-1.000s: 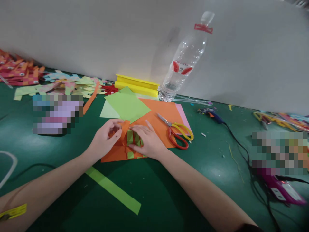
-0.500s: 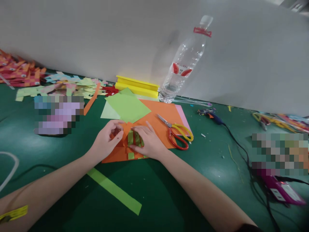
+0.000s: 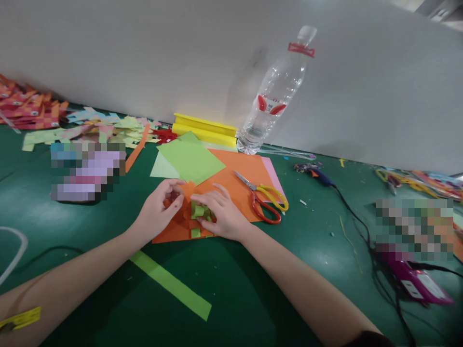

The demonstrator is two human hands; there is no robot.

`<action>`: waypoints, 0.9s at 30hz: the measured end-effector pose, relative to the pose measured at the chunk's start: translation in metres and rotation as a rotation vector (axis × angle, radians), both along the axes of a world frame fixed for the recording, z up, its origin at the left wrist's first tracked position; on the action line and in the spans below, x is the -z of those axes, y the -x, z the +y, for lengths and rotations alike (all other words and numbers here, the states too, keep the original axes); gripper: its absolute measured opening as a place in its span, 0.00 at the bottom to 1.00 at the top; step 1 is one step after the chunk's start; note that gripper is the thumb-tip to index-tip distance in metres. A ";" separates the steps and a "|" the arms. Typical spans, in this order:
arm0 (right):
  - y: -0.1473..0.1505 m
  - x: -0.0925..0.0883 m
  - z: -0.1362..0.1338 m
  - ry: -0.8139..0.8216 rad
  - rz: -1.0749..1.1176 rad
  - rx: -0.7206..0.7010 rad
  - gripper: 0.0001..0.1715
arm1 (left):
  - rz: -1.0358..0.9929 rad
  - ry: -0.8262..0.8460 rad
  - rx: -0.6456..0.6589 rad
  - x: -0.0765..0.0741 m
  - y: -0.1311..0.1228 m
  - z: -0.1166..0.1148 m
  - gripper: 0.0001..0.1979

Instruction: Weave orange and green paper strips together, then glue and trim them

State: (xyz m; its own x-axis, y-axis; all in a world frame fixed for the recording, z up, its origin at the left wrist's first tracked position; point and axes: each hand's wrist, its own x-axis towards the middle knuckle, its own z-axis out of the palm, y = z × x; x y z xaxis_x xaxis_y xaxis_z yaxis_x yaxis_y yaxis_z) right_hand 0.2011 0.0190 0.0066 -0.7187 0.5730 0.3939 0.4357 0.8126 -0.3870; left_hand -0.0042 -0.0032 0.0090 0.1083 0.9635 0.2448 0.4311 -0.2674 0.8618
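Observation:
A small weave of orange and green paper strips point(image 3: 196, 224) lies on an orange paper sheet point(image 3: 235, 193), partly covered by my fingers. My left hand point(image 3: 161, 205) is closed at the weave's left side, its fingers curled and the thumb pressing toward the orange paper. From the right, my right hand point(image 3: 222, 212) bends over the weave, thumb and forefinger closed on the green strips, which look lifted and curled. Just right of that hand, scissors point(image 3: 258, 193) with one yellow and one red handle rest on the orange sheet. A loose green paper strip point(image 3: 173, 285) lies nearer to me.
Behind the hands lie a green paper square point(image 3: 191, 156) and a yellow holder point(image 3: 204, 130). A water bottle point(image 3: 269, 99) leans against the wall. To the right are a glue gun point(image 3: 314, 172) with its cord and a purple power strip point(image 3: 415, 279). Paper scraps point(image 3: 119, 127) pile up left.
My right fingers have moved slightly up and left over the weave, and the green strips there now look more curled. My left hand has stayed in place.

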 end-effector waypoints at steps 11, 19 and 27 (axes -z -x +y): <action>0.001 0.002 -0.004 -0.163 0.209 0.026 0.31 | 0.029 0.022 -0.017 -0.003 -0.002 -0.001 0.14; 0.000 0.007 -0.003 -0.237 0.231 0.002 0.32 | 0.053 0.054 0.037 -0.006 -0.003 -0.002 0.13; 0.002 0.009 -0.001 -0.220 0.180 -0.035 0.26 | 0.149 0.021 0.018 -0.003 -0.001 -0.001 0.15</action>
